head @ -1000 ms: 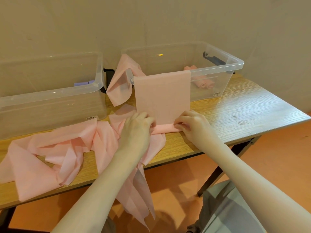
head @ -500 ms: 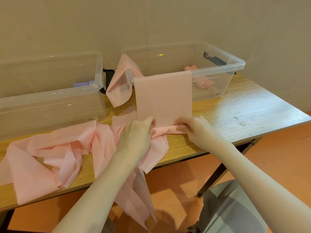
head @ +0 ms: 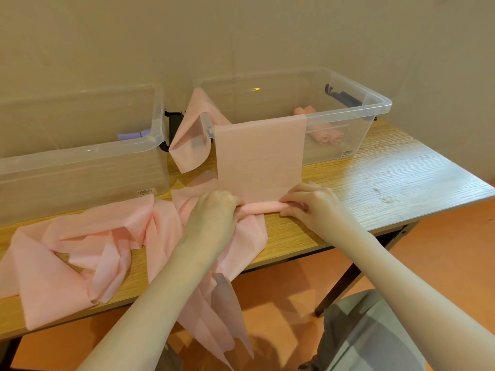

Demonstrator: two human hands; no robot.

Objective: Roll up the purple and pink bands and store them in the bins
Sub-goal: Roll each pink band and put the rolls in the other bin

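Pink band (head: 258, 156) hangs over my right bin (head: 375, 108); left hand (head: 214, 210) and right hand (head: 312, 203) each grip its rolled end on the desk (head: 388, 178).

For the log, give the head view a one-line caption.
Both hands, left hand and right hand, roll a pink fabric band draped over the right clear plastic bin.
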